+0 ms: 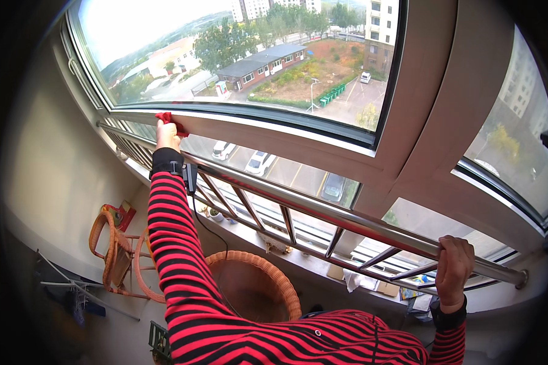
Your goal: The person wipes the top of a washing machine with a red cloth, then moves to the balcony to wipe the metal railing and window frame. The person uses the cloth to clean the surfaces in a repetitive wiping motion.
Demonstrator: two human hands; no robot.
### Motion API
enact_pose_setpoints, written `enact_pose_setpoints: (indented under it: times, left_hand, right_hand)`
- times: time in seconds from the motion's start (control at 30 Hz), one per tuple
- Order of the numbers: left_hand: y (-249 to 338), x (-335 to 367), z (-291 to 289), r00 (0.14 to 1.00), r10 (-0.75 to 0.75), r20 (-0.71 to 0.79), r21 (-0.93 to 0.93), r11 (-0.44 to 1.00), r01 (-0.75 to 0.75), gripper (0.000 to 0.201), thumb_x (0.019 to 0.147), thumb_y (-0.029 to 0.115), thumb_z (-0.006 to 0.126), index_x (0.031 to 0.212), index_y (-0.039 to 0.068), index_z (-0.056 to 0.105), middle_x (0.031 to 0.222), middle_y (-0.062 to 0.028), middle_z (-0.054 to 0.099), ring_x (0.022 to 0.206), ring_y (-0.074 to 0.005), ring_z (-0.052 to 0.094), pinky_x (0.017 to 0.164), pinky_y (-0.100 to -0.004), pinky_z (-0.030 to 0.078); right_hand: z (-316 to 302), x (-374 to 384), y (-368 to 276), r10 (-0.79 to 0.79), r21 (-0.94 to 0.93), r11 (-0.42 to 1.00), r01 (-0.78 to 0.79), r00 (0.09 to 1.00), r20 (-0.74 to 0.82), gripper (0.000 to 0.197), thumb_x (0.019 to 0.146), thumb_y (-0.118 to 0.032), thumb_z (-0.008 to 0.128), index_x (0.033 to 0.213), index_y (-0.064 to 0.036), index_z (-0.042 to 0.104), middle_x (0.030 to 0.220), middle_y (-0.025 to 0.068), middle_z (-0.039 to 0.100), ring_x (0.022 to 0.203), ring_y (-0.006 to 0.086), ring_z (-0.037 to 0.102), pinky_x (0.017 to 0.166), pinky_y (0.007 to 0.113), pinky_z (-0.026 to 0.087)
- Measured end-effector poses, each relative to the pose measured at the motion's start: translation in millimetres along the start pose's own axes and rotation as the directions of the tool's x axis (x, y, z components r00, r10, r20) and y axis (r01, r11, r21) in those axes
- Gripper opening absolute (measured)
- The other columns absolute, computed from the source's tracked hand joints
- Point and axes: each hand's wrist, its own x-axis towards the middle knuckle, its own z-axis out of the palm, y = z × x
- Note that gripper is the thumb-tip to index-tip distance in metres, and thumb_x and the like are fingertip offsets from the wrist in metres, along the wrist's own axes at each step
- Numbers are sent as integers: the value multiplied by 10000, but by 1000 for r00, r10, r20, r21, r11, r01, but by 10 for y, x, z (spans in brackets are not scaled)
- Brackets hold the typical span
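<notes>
My left arm reaches far forward, and my left hand [168, 136] is closed on a red cloth [175, 125]. The cloth lies against the light window frame [249, 129], just under the large glass pane [237, 67]. At the right, my right hand [455, 267] is wrapped round the shiny metal handrail [341, 213] near its wall end. A black band with a small dark device [190, 177] sits at my left wrist, with a cable hanging from it.
Below the railing runs a sill with a small potted plant [215, 214] and papers [359, 281]. A round wicker table [280, 277] stands beneath my left arm. Further left are a wicker chair [111, 252] and a white folding rack [73, 283].
</notes>
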Motion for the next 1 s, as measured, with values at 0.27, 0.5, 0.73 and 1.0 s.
enact_pose_setpoints:
  times: [0.27, 0.5, 0.73, 1.0]
  left_hand:
    - [-129, -853, 668, 994, -106, 5, 67, 992, 105, 817, 858, -252, 343, 1526, 209, 430, 1451, -166, 573, 1217, -435, 654, 800, -667, 629]
    - [-263, -2003, 1287, 999, 47, 25, 126, 991, -50, 853, 908, -237, 339, 1620, 229, 395, 1441, -122, 588, 1183, -328, 673, 790, -489, 665]
    - [-390, -2906, 1849, 996, 88, 35, 113, 989, -91, 758, 993, -193, 383, 1648, 188, 405, 1425, -81, 616, 1183, -232, 668, 982, -373, 591]
    - [-444, -3743, 2400, 979, 193, 63, 291, 935, -203, 715, 1040, -130, 407, 1653, 237, 430, 1312, -42, 663, 1055, -158, 668, 889, -314, 582]
  right_hand:
    - [52, -27, 30, -46, 8, 999, 47, 998, -48, 176, 890, 8, 641, 1062, 23, 675, 985, 175, 734, 882, 364, 676, 806, 462, 499]
    - [114, -81, 75, -88, -7, 996, 88, 990, -109, 186, 873, -31, 720, 1051, 8, 683, 1020, 156, 738, 906, 336, 687, 818, 450, 512]
    - [136, -116, 117, -103, 20, 994, 108, 982, -157, 212, 859, -60, 747, 1051, 6, 684, 1028, 154, 733, 910, 320, 685, 831, 437, 522]
    - [134, -109, 129, -117, 45, 991, 128, 974, -196, 196, 840, -68, 735, 1019, -7, 684, 974, 141, 715, 885, 308, 676, 819, 418, 521]
